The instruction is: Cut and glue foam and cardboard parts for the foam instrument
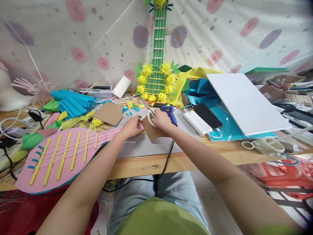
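My left hand (132,126) is closed on the neck end of a pink paper guitar (52,156), which has yellow strips across its body and thin strings. My right hand (161,120) grips a pair of scissors (151,118) by the white handles, with the blades pointing up and away to the left. Beneath that hand is a piece of brown cardboard (154,131); whether the fingers also pinch it is hidden. Just beyond the right hand lies a blue glue gun (170,112). A grey cutting mat (146,147) lies under both hands.
A green paper guitar (158,52) with yellow flowers leans at the back. Another cardboard piece (108,113) and blue crepe paper (73,102) lie left. Rightward are a white power strip (197,122), a black phone (207,115) and a white board (246,101). A black cord (168,160) crosses the table edge.
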`<state>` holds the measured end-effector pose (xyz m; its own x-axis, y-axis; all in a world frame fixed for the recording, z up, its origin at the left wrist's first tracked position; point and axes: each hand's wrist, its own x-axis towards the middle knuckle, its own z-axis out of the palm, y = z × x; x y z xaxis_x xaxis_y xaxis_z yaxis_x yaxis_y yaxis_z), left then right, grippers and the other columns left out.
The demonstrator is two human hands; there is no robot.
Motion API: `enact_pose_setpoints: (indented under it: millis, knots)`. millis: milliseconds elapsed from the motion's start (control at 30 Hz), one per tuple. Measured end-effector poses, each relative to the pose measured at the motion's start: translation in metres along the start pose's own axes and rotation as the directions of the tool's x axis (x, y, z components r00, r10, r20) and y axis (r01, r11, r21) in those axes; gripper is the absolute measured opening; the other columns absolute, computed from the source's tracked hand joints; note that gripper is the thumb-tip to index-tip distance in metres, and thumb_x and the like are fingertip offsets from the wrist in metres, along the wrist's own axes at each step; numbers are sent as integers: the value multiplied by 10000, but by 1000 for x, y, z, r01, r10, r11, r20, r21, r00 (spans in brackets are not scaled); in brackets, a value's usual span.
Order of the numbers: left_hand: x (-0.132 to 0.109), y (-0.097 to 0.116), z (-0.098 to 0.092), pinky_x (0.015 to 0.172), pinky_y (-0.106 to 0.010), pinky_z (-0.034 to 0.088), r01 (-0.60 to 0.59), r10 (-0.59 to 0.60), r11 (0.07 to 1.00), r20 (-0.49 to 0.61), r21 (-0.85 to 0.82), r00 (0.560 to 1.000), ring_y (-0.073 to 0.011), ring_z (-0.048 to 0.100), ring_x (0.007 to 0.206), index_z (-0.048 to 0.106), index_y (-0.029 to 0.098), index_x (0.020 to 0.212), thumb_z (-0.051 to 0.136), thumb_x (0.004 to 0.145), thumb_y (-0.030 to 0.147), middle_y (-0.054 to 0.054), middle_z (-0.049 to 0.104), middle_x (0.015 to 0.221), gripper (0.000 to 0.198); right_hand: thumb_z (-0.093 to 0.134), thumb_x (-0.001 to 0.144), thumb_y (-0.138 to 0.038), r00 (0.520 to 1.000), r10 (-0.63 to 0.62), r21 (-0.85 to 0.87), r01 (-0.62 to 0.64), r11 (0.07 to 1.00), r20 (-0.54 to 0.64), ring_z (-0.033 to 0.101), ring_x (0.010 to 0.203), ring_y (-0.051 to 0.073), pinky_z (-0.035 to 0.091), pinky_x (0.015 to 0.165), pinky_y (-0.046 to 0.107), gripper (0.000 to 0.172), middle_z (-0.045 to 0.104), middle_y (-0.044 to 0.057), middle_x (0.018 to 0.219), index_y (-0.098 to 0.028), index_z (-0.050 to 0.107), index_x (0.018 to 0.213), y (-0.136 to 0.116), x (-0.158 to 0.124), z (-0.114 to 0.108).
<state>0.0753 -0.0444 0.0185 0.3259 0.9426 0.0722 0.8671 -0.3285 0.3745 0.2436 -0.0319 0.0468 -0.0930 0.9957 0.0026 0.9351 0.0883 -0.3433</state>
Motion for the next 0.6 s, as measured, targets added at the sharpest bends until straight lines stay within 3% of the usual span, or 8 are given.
enact_pose_setpoints:
  millis: [600]
  knots:
    - [1, 1, 2, 848, -383, 428, 28, -27, 999, -61, 17, 998, -278, 556, 1017, 400, 158, 1187, 604, 654, 337, -96, 611, 1101, 598, 491, 738, -202, 1000, 26, 53, -25, 998, -4, 610, 929, 291, 459, 705, 325, 293, 638, 149, 1015, -144, 499, 1025, -2, 2, -3]
